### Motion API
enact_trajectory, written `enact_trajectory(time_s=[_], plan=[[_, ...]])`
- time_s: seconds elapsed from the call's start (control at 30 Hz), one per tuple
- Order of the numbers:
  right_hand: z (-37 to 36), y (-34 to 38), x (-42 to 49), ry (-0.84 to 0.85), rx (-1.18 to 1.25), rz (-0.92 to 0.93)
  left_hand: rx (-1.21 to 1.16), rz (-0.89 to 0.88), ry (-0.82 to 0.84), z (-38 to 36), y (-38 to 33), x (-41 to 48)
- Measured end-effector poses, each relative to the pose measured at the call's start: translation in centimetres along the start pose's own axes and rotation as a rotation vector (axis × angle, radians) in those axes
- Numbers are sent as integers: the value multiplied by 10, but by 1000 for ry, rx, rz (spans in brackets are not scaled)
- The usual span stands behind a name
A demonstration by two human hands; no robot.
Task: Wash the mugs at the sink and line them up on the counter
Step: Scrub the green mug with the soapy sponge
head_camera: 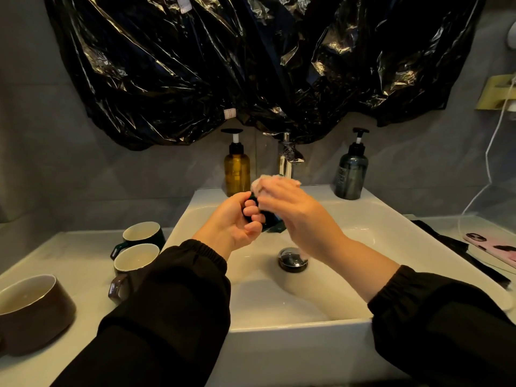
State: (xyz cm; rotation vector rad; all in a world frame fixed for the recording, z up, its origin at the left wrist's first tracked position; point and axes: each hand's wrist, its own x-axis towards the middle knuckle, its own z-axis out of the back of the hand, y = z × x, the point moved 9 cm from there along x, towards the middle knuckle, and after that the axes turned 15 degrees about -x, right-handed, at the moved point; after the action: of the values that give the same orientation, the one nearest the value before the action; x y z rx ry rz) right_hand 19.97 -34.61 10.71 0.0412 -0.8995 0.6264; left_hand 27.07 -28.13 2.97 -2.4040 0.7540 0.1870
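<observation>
Plastic (195, 65), one black crinkled sheet, is hanging across the wall above everything. Under it, one white counter (69, 252) is carrying one white sink (279, 328), and your two black sleeves are reaching in over its front rim.

You are dealing with four mugs in all. Three are standing upright on the counter left of the sink: the big brown mug (42, 317) is sitting nearest you, the small brown mug (131, 277) is standing farther back, and the dark mug (150, 236) is standing just beside that, nearest the wall. The fourth mug (268, 222) is hanging over the basin, mostly hidden between your hands.

Two pump bottles are standing at the back rim, the amber bottle (237, 171) left of the single tap (287, 160) and the teal bottle (351, 177) right of it. One phone (494, 247) in a pink case is lying on the counter to the right.

Your left hand (237, 219) is gripping the mug, fingers curled round its dark body. Your right hand (296, 210) is clutching one pale cloth (262, 184) and pressing it against the top of the mug. One metal drain plug (293, 259) is sitting in the basin below your right wrist.
</observation>
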Motion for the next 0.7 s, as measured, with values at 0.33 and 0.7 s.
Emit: enact_trajectory(time_s=[0.33, 0.7], plan=[[-61, -96, -47, 35, 1223, -1290, 15, -24, 50, -7, 6, -4], [-67, -38, -44, 127, 1867, -1428, 164, -386, 135, -30, -9, -10]])
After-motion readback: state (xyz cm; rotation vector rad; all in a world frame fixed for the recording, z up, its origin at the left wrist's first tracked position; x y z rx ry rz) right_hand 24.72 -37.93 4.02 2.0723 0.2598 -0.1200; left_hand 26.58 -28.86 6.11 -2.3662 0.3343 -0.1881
